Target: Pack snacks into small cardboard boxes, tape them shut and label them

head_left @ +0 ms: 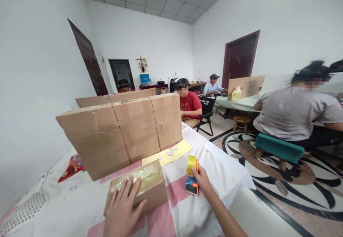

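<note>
A small cardboard box [150, 185] sealed with clear tape lies on the table's pink-and-white cloth [182, 208] close to me. My left hand [122, 208] rests flat on its top, fingers spread. My right hand [202, 181] grips an orange and blue tape dispenser [192, 175] with a yellowish tape roll, standing on the cloth just right of the box.
A wall of stacked cardboard boxes [120, 131] stands behind the small box, with a yellow sheet [171, 153] at its foot and a red packet [72, 167] at left. The table edge [230, 165] drops off at right. Other people sit at tables beyond; one on a teal stool [278, 148].
</note>
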A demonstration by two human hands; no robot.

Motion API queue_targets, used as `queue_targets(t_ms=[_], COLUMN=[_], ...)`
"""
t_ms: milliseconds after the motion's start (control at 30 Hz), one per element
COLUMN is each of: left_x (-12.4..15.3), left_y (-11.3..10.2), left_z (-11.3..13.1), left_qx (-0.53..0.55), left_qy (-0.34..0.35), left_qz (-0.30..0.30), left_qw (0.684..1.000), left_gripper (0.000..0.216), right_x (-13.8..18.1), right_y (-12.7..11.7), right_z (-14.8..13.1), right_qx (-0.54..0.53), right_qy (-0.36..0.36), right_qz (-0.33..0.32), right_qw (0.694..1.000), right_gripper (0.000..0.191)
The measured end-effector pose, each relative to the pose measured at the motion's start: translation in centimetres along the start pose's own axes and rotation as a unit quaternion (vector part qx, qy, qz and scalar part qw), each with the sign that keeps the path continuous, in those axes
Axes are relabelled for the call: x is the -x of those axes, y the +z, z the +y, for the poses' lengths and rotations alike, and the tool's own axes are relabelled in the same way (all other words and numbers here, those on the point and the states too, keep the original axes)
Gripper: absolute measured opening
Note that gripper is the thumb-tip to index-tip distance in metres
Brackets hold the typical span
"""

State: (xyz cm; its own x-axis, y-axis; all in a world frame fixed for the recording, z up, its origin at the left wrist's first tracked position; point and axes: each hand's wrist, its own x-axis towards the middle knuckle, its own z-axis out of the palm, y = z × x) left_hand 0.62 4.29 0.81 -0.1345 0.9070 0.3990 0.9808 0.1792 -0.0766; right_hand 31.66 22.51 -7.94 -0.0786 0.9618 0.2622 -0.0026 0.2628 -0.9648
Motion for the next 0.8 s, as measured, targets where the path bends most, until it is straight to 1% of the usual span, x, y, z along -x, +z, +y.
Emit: queue_targets(t_ms=[133, 267, 433, 500, 567, 633, 667, 733, 767, 800], left_x=[0.0, 0.1, 0.1, 0.2, 0.0, -0.3, -0.6, -0.9, -0.9, -0.6], left_y=[-0.2, -0.1, 0.2, 0.3, 0.1, -1.2, -2.4, -5.9, -8.1, -10.4], left_z=[0.1, 0.0, 0.1, 0.1, -0.2, -0.6, -1.0, -1.8, -2.3, -2.8], left_qx=[0.004, 0.011, 0.042, 0.061, 0.095, 0.159, 0.199, 0.268, 0.289, 0.294], left_qy=[-0.002, -0.003, -0.013, -0.02, -0.026, -0.032, -0.032, -0.023, -0.012, -0.004], left_qz=[-0.006, 0.002, 0.02, 0.019, 0.017, 0.014, 0.015, 0.039, 0.068, 0.108], left_qw=[1.0, 1.0, 0.999, 0.998, 0.995, 0.987, 0.979, 0.962, 0.955, 0.95], left_gripper=[0.06, 0.06, 0.069, 0.072, 0.078, 0.089, 0.093, 0.094, 0.09, 0.081], right_x=[0.0, 0.0, 0.1, 0.2, 0.4, 0.8, 1.0, 1.3, 1.5, 1.6], right_y=[0.0, 0.0, -0.1, 0.2, 0.5, 0.3, -0.1, -1.9, -3.2, -4.8], right_z=[0.0, -0.3, -0.8, -1.0, -1.3, -2.0, -2.6, -4.4, -5.6, -6.9], right_qx=[-0.003, -0.005, -0.017, -0.026, -0.037, -0.049, -0.054, -0.06, -0.06, -0.056], right_qy=[-0.005, -0.011, -0.013, -0.012, -0.011, -0.014, -0.019, -0.037, -0.049, -0.071], right_qz=[-0.002, -0.002, 0.005, 0.014, 0.041, 0.095, 0.132, 0.211, 0.243, 0.271], right_qw=[1.0, 1.0, 1.0, 0.999, 0.998, 0.994, 0.99, 0.975, 0.967, 0.958], right_gripper=[0.056, 0.056, 0.053, 0.053, 0.051, 0.049, 0.047, 0.042, 0.038, 0.035])
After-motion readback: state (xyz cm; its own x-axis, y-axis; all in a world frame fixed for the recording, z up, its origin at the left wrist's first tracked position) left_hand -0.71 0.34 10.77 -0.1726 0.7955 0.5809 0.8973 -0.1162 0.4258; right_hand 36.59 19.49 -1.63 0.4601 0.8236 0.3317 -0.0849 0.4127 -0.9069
